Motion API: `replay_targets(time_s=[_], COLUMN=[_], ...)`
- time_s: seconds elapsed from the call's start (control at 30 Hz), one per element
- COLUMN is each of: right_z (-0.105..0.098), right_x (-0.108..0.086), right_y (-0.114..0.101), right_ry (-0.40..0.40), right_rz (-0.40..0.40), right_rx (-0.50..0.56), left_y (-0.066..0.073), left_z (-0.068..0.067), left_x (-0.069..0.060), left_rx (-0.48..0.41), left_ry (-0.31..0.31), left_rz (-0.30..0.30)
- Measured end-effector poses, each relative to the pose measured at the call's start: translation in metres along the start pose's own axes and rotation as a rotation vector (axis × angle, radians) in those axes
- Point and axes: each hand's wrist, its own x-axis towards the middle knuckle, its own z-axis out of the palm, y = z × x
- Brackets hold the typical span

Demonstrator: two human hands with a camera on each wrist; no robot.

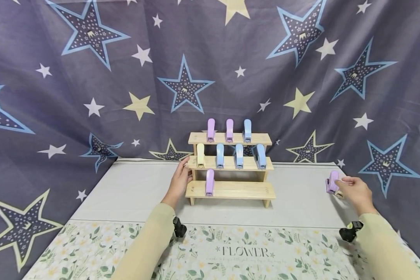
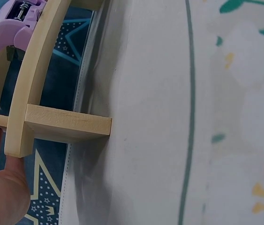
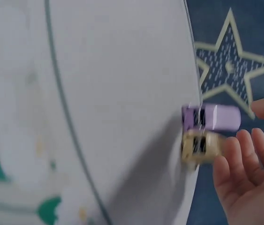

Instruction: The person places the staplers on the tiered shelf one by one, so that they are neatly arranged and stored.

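Note:
In the head view a three-tier wooden display rack [image 1: 241,189] carries several small staplers, among them a yellow stapler [image 1: 200,155], a blue stapler [image 1: 220,155] and, on the lowest shelf, a purple stapler [image 1: 210,182]. My left hand [image 1: 179,181] holds the rack's left end, with fingertips against the wood in the left wrist view. Far to the right, my right hand [image 1: 358,193] is beside another purple stapler [image 3: 223,117] and a cream stapler [image 3: 206,146]. The right wrist view shows its fingers spread, the lower fingertips at the cream stapler's end and the upper one apart from the purple.
The rack and staplers are on a white and floral mat [image 1: 301,206] with "FLOWER" printed at its front. A dark star-patterned curtain [image 1: 203,46] hangs behind and along both sides. A black wrist camera [image 1: 351,231] is strapped to the right wrist.

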Motion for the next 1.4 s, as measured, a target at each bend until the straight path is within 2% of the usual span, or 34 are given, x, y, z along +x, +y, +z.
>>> replay_targets(time_s=[0.1,0.2,0.43,0.6,0.7,0.83,1.17,1.4], right_z=[-0.005,-0.005,0.0,0.003,0.004,0.006,0.007,0.006], right_x=[0.003,0.006,0.008,0.008,0.007,0.006,0.004,0.006], right_y=[0.01,0.016,0.028,0.033,0.033,0.032,0.038,0.039], right_ry=[-0.013,-0.016,-0.07,-0.074,-0.069,-0.065,-0.095,-0.092], right_rz=[0.078,0.123,0.186,0.228,0.245,0.246,0.191,0.165], right_rx=[0.02,0.048,0.138,0.21,0.218,0.227,0.303,0.304], left_y=[0.0,0.0,0.0,0.001,0.0,-0.001,-0.002,-0.001], left_z=[0.0,0.0,0.0,0.001,0.002,0.002,0.002,0.001], left_x=[0.0,-0.001,-0.002,-0.002,-0.001,-0.001,-0.002,-0.001], left_rx=[0.001,0.001,-0.003,-0.002,-0.004,-0.009,0.002,0.004], left_ry=[-0.001,0.004,-0.002,0.0,0.002,0.001,0.004,0.006], left_rz=[0.008,0.006,0.006,0.002,-0.002,0.0,0.0,0.006])
